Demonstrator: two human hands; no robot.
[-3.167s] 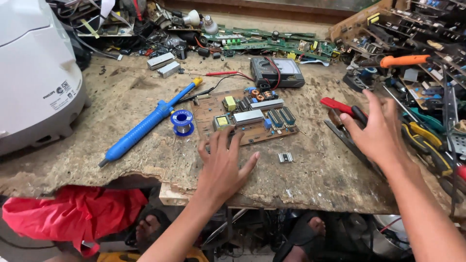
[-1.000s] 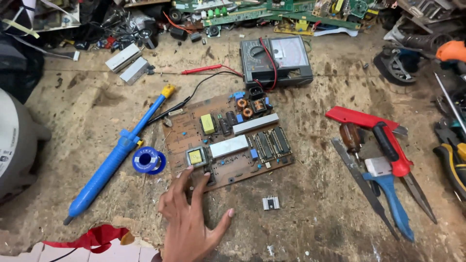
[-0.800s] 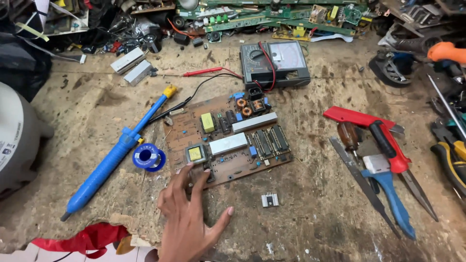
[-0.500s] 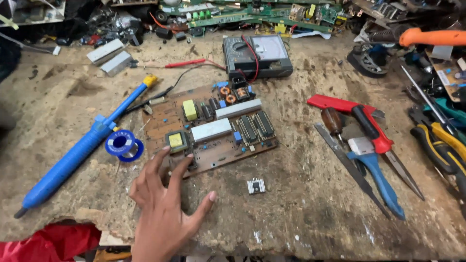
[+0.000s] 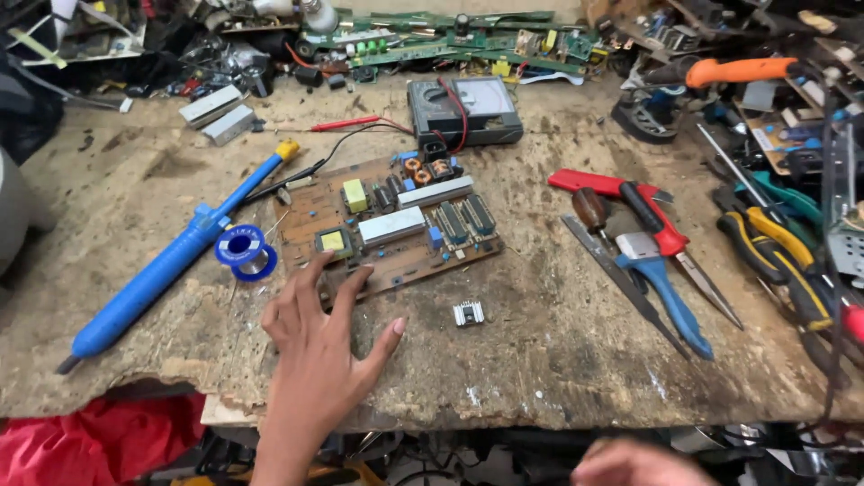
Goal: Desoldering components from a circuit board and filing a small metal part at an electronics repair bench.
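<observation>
The brown circuit board [image 5: 389, 225], lying flat mid-bench between the blue solder spool [image 5: 241, 250] and a small loose chip [image 5: 468, 312], is steadied at its near edge by the spread-fingered left hand [image 5: 317, 335], while the blurred right hand [image 5: 634, 462] cannot be judged.

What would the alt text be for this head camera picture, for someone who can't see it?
A person's left hand rests fingers spread at the near edge of a brown circuit board on a worn wooden workbench. A blue soldering tool and solder spool lie to its left, pliers and cutters to its right.
</observation>
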